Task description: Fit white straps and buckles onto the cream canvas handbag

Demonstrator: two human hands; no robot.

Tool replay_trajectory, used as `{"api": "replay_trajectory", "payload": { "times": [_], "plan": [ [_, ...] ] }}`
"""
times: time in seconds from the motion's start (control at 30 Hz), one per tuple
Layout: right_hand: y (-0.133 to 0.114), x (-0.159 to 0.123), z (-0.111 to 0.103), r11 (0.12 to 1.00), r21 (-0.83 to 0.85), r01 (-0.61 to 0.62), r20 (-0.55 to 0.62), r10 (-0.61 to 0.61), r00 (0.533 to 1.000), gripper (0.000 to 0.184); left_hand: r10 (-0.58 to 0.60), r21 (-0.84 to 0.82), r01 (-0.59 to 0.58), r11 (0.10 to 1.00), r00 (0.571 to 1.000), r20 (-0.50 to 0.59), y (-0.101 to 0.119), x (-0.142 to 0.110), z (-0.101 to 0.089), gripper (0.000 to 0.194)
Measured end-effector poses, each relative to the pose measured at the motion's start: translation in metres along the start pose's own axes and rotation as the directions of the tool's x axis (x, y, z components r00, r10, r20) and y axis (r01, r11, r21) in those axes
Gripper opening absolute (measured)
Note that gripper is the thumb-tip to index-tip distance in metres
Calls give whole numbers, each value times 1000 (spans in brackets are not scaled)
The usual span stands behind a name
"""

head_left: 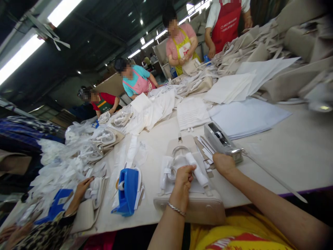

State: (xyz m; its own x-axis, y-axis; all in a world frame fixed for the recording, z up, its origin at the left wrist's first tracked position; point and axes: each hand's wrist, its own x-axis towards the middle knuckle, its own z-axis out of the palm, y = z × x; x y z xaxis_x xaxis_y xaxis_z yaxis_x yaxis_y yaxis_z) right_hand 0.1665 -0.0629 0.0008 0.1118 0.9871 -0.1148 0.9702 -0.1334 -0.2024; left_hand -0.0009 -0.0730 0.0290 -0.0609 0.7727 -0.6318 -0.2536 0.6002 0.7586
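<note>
A pale beige handbag (pixel 208 208) lies flat on the table right before me, its handle wrapped in white padding (pixel 199 170). My left hand (pixel 185 175) is closed over the bag, thumb and curled fingers against the wrapped handle. What sits inside that grip is hidden. To the right, my right hand (pixel 223 164) is closed low against the near end of a grey tape dispenser (pixel 221 139). Its fingertips are turned away, beside a stack of paper tags (pixel 206 149), and I cannot make out what they hold.
A blue tape dispenser (pixel 127 191) stands left of the bag. Past it, a co-worker's hand (pixel 82 189) touches another bag. White sheets (pixel 249 116), a white pouch (pixel 192 113) and heaped bags (pixel 293 69) lie farther back. A long thin strip (pixel 275 175) lies at right. Several co-workers stand across the table.
</note>
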Motion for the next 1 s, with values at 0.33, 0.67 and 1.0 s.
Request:
{"api": "replay_trajectory", "payload": {
  "times": [0.33,0.67,1.0],
  "plan": [
    [29,-56,-25,993,-96,-76,-245,50,968,26,41,-9,-40,999,995,86,0,0,0,30],
    [29,-113,21,938,-171,303,-75,-319,945,18,48,16,-50,999,994,103,-2,5,-1,31],
    [24,-82,34,661,152,735,-86,-732,676,15,62,40,-68,997,991,120,-4,6,-1,28]
  ]
}}
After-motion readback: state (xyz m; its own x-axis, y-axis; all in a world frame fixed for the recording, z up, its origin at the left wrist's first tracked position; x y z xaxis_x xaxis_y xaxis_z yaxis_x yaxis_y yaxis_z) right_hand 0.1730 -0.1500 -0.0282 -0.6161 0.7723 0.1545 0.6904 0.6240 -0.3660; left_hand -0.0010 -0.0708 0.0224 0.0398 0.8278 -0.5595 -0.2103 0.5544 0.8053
